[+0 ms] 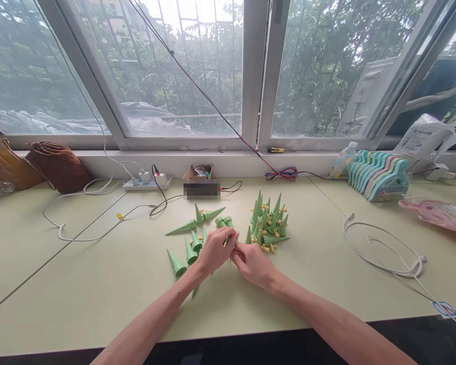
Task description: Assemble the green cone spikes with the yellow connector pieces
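My left hand (218, 248) and my right hand (253, 261) meet above the table (228, 319), fingertips pinched together. Whatever lies between the fingers is small and mostly covered by them; I cannot make it out. Left of my left hand, loose green plant watering spikes (177, 263) lie or stand on the table, some showing open round ends. Just beyond my fingers more green spikes (221, 222) lie on their sides. To the right of my right hand stands a dense cluster of green spikes (264, 218) with small yellow valves (272, 249) among them.
At the back stand a small cardboard box (198, 172), a power strip (147, 184) and a brown drawstring bag (59, 166). On the right are a row of pastel hangers (378, 175), a bottle (344, 159), a pink plastic item (437, 215) and a coiled white cable (383, 248).
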`<state>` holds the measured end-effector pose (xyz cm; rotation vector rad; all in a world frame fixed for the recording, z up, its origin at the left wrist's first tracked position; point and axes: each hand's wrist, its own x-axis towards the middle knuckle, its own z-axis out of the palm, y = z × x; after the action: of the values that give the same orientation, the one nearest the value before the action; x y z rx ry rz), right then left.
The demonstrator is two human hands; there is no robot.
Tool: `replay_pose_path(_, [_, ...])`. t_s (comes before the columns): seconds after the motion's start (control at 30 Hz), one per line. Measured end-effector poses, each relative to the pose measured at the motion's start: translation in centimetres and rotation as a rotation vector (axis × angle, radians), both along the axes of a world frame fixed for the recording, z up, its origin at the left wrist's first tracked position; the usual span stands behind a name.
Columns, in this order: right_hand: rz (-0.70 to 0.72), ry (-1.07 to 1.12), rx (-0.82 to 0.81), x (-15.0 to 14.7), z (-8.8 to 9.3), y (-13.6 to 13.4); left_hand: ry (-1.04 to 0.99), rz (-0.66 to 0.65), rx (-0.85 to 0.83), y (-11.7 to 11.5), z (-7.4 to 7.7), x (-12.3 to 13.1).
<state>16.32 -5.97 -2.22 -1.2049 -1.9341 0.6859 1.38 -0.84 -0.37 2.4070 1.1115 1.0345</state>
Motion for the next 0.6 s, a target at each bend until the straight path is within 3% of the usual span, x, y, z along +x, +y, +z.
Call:
replay_pose_path(0.2, [-0.026,0.02,-0.06,0.06,-0.07,0.04,-0.057,0.025,0.025,-0.11,0.29,0.0])
replay_pose_path(0.6, [-0.051,0.049,-0.014,-0.09,0.05,0.05,-0.087,0.054,0.047,0.04,-0.1,0.0])
